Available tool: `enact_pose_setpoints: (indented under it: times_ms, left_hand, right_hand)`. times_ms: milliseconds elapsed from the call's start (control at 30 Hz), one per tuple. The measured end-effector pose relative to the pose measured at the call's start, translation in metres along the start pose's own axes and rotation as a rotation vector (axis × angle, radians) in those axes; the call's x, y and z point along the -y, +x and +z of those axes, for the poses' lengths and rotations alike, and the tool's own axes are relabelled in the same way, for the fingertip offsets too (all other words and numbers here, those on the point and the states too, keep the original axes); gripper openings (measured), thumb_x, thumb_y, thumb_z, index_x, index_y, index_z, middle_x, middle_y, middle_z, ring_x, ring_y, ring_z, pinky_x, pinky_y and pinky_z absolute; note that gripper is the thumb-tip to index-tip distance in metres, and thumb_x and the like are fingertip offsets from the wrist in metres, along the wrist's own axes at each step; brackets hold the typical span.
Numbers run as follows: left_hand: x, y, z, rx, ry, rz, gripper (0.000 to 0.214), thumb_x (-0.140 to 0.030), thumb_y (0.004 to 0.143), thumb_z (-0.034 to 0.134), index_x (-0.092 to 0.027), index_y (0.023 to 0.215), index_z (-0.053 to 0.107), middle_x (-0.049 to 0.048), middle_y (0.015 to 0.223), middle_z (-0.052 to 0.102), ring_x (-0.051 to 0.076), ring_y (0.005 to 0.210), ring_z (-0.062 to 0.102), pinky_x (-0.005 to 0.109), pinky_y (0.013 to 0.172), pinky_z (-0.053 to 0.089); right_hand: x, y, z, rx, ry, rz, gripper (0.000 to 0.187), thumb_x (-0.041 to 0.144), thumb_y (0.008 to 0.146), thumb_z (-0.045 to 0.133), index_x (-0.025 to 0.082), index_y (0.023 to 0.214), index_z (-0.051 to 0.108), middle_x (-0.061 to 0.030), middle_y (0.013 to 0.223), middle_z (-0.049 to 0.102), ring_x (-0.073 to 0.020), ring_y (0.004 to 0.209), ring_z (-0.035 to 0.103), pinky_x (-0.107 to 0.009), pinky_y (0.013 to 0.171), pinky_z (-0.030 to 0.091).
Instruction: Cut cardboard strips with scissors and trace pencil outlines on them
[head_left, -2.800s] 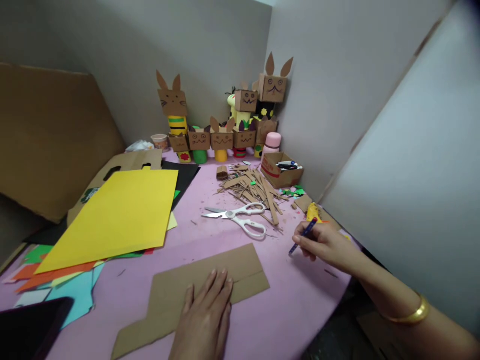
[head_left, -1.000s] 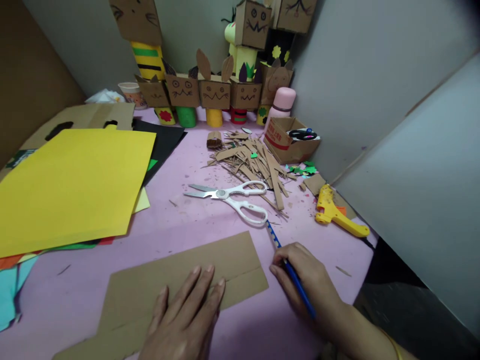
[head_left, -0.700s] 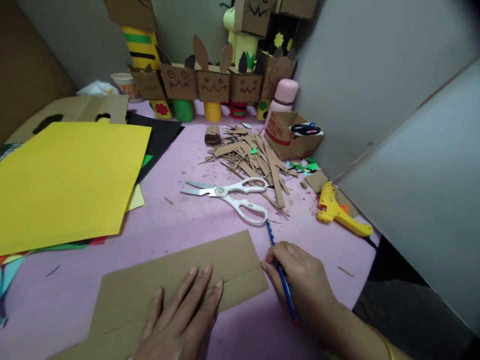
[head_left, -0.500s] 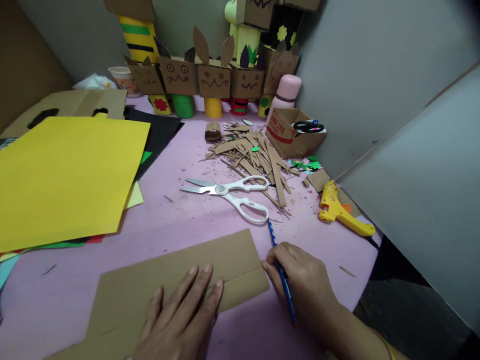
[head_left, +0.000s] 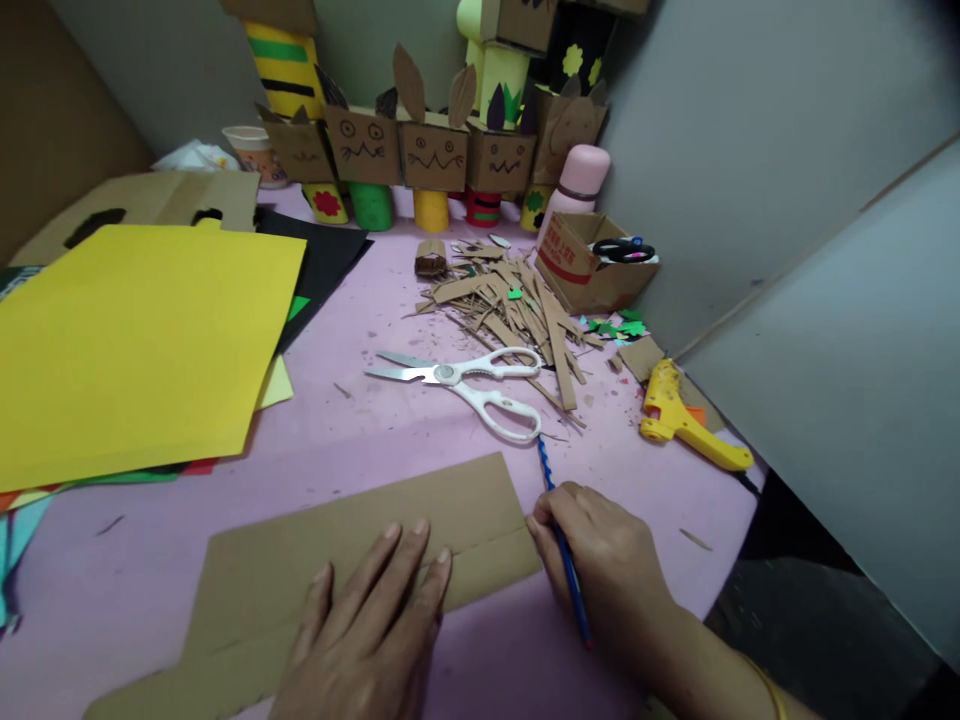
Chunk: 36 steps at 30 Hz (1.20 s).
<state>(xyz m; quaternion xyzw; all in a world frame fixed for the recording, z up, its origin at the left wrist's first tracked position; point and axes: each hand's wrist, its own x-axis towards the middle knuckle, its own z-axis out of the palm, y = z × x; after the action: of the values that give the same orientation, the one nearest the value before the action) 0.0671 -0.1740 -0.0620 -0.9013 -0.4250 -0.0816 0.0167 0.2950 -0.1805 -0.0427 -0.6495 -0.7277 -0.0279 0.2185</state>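
Observation:
My left hand [head_left: 371, 630] lies flat, fingers stretched out, on a long brown cardboard piece [head_left: 315, 560] on the pink table [head_left: 390, 430]. My right hand [head_left: 607, 565] is closed round a blue pencil [head_left: 559, 545] at the right end of that cardboard, the pencil slanting across the fingers. White scissors [head_left: 472, 385] lie just beyond the cardboard, slightly open. A yellow glue gun [head_left: 690, 430] lies to the right near the wall.
A large yellow sheet [head_left: 142, 340] tops a stack of coloured and black paper at the left. Cardboard scraps [head_left: 517, 305] are heaped behind the scissors. A small box [head_left: 592, 270], a pink bottle [head_left: 577, 180] and cardboard animal figures [head_left: 431, 150] stand at the back. Grey panels close the right side.
My right hand came from the right side near the glue gun to the right end of the cardboard, still holding the pencil. The view tilted down and closer; my left hand stayed flat.

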Motion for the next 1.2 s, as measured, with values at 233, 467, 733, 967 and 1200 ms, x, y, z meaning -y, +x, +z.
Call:
enact_pose_setpoints:
  times_ms: [233,467,733,967,1200]
  left_hand:
    - [-0.001,0.001,-0.001,0.005,-0.044,-0.020,0.042,-0.027,0.091,0.033,-0.031,0.129,0.048,0.0022,0.142,0.043,0.026,0.130,0.037,0.055,0.102,0.028]
    - [0.001,0.002,0.000,-0.007,-0.019,0.019,0.043,-0.025,0.090,0.035,-0.029,0.130,0.048,0.0057,0.141,0.044,0.029,0.127,0.042,0.057,0.096,0.035]
    - [0.009,0.002,0.003,-0.059,0.121,0.131,0.044,-0.031,0.088,0.041,-0.028,0.132,0.045,0.0045,0.140,0.044,0.029,0.122,0.048,0.055,0.084,0.047]
    - [0.004,0.003,0.001,-0.021,0.066,0.071,0.041,-0.031,0.090,0.036,-0.029,0.129,0.048,0.0034,0.139,0.045,0.030,0.122,0.048,0.058,0.086,0.044]
    - [-0.001,0.000,0.001,0.004,-0.005,0.004,0.043,-0.024,0.088,0.039,-0.030,0.129,0.049,0.0034,0.142,0.042,0.028,0.129,0.039,0.057,0.099,0.032]
  right_hand:
    - [0.001,0.000,0.001,0.006,-0.025,0.005,0.017,0.019,0.087,0.044,0.020,0.073,0.054,-0.0023,0.063,0.059,-0.0178,0.059,0.055,-0.028,0.054,0.035]
    - [0.001,0.001,0.002,-0.020,-0.049,-0.006,0.018,0.018,0.087,0.044,0.020,0.072,0.054,-0.0025,0.064,0.059,-0.0179,0.059,0.056,-0.028,0.054,0.037]
    - [-0.009,-0.011,-0.003,-0.015,0.169,0.011,0.019,0.019,0.091,0.043,0.018,0.094,0.062,-0.0038,0.072,0.061,-0.0168,0.066,0.058,-0.027,0.058,0.042]
    - [-0.010,-0.029,-0.002,0.083,0.094,-0.020,0.034,0.012,0.088,0.040,0.027,0.112,0.060,-0.0046,0.079,0.057,-0.0190,0.071,0.052,-0.030,0.061,0.041]
    - [-0.009,-0.022,-0.005,0.064,0.184,-0.081,0.028,0.018,0.091,0.041,0.019,0.108,0.064,-0.0075,0.076,0.056,-0.0196,0.068,0.049,-0.033,0.060,0.041]
